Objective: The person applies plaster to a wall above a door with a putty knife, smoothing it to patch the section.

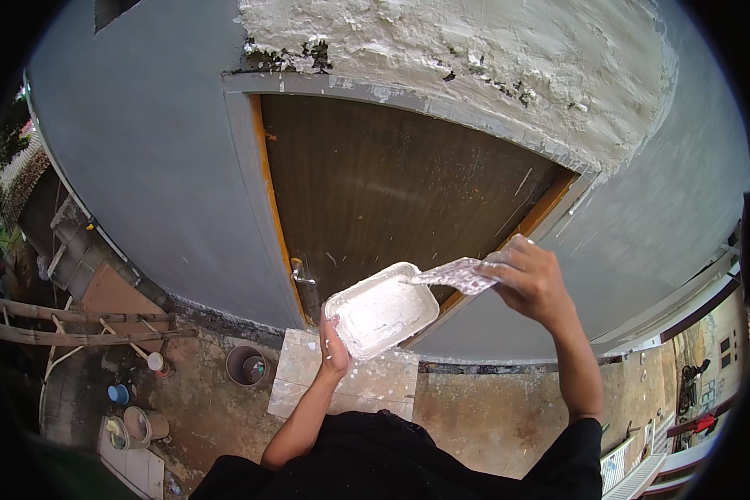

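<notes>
My left hand [334, 348] grips the left side of a white rectangular tray [397, 340], held tilted in front of the door. Wet white putty [379, 312] coats its inside. My right hand [527, 279], with white smears on the fingers, is closed round a flat putty knife [454, 276]. The blade is caked with putty and its tip reaches the tray's upper right rim; whether it touches is hard to tell. Above the brown door [392, 175], the wall carries a thick, rough layer of white putty [475, 50] with dark patches showing through.
Grey wall [150, 167] flanks the door frame, and a metal door handle [300, 271] sticks out at the left. A spattered board [296, 375] lies below me. On the left floor stand a brown bucket [247, 366], a blue pail [118, 394] and a bamboo ladder [67, 335].
</notes>
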Motion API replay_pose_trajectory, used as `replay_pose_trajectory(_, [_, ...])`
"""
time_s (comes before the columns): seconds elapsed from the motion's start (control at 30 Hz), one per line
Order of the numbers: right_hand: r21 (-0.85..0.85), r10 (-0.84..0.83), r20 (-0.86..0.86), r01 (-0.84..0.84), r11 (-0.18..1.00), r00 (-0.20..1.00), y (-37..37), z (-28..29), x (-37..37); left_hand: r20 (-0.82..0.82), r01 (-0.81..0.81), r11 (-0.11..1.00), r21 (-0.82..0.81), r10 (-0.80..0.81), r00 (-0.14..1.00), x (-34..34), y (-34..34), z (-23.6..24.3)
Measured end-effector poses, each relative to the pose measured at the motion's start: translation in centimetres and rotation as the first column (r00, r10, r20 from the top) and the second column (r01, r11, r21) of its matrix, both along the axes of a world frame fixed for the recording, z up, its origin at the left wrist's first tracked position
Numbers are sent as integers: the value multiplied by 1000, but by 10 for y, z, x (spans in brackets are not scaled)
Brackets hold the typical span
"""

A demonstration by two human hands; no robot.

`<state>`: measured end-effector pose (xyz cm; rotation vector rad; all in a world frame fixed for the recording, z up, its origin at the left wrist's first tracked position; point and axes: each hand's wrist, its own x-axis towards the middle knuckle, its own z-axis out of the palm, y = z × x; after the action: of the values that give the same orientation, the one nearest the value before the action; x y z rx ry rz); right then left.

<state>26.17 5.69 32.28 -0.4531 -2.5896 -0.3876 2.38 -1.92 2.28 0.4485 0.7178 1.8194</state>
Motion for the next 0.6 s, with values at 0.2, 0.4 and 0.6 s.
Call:
replay_pose_trajectory(0.2, [31,-54,206,48,998,977,-48,-109,-12,-435,-136,990,23,133,891,2,-9,17])
replay_pose_trajectory(0.4, [16,-17,308,12,1000,951,-57,-122,0,-452,-84,993,78,110,885,10,-14,14])
replay_pose_trajectory(0.6, [50,63,429,-94,994,901,-46,-113,5,-399,-61,997,37,71,914,17,-14,8])
